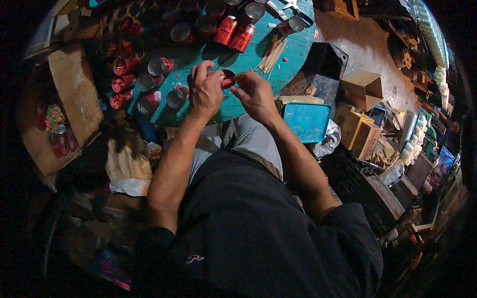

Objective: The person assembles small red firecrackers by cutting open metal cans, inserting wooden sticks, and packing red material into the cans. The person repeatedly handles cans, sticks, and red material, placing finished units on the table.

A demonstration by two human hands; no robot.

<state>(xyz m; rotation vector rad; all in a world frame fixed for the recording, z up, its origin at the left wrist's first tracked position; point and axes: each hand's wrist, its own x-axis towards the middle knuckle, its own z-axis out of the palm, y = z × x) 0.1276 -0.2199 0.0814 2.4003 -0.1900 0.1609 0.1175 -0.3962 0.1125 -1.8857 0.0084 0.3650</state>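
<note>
Over the near edge of the teal table point(198, 57), my left hand point(204, 92) is closed round a red cut can point(227, 80), its open end showing a dark inside. My right hand point(256, 94) pinches at the can's right rim; whether something thin is also between those fingers is too small to tell. To the left lie several cut can cups, among them a silvery one point(177, 96) and a red one point(123, 83). Beyond my hands two red can pieces point(233, 34) stand side by side. A bundle of thin wooden sticks point(273, 53) lies to the right of them.
A metal cup point(291, 25) and scissors point(296, 9) are at the table's far right. Beside my right forearm sits a blue tray point(308, 121). Cardboard boxes point(361, 89) and clutter fill the floor to the right; a large open carton point(74, 92) stands at left.
</note>
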